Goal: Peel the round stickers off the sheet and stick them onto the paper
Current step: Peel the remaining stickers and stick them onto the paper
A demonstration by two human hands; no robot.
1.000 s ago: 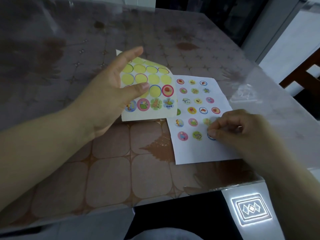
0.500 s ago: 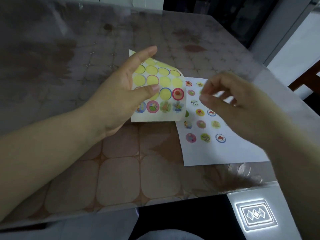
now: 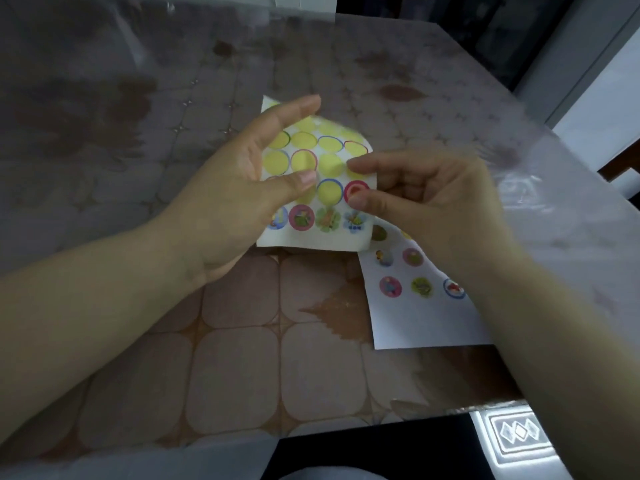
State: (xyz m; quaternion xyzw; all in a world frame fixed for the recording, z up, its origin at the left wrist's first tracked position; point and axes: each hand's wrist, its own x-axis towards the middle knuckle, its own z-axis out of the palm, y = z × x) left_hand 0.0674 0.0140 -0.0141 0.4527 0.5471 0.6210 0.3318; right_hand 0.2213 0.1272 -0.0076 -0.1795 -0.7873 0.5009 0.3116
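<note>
Home (plastic-covered dining table [image 3: 242, 358], wooden chair [image 3: 623, 173])

2 hands in shot: left hand [image 3: 239, 206], right hand [image 3: 440, 206]. 1 sticker sheet [image 3: 311, 239], 1 paper [image 3: 422, 323]. 5 unpeeled stickers [image 3: 301, 218] showing, and at least 6 stuck stickers [image 3: 390, 286].

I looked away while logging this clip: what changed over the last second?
The right hand lifted off the paper, leaving a blue-ringed sticker there, and crossed left to the sticker sheet; its thumb now touches the red-ringed sticker. The left hand still holds the sheet, and the paper lies where it was.
</note>
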